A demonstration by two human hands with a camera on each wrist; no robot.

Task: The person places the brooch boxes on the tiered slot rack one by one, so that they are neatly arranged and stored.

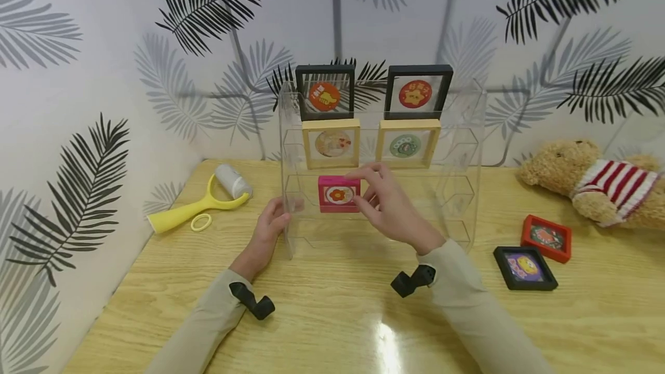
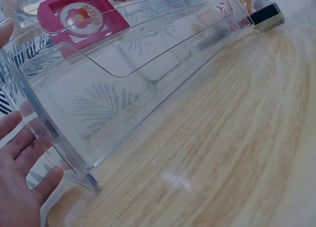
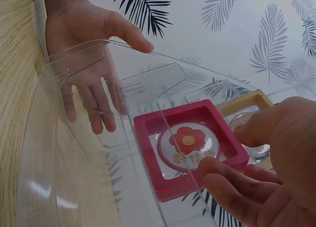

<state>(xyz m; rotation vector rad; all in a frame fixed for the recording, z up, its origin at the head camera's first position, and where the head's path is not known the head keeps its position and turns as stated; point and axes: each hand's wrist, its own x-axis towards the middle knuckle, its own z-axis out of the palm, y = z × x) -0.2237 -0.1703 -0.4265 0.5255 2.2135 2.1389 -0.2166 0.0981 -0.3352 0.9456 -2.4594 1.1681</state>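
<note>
A clear acrylic tiered display stand (image 1: 480, 149) stands upright on the table. My right hand (image 1: 387, 204) pinches the upper right corner of a small pink frame (image 1: 340, 195), index finger on its top edge and thumb at its side. The frame, showing a red flower on a round badge, leans on a lower tier. My left hand (image 1: 269, 227) rests against the stand's left side; its fingers (image 3: 94, 106) lie fairly straight and show through the clear plastic. Above stand two cream frames (image 1: 331, 144) and two black frames (image 1: 324, 93), each with a round badge.
At right lie a red frame (image 1: 547, 239), a black frame (image 1: 525, 268) and a teddy bear (image 1: 613, 183) in a striped shirt. To the left are a yellow forked handle (image 1: 192, 209), a grey cylinder (image 1: 231, 180) and a yellow ring (image 1: 201, 223). A leaf-patterned wall (image 1: 104, 74) stands behind.
</note>
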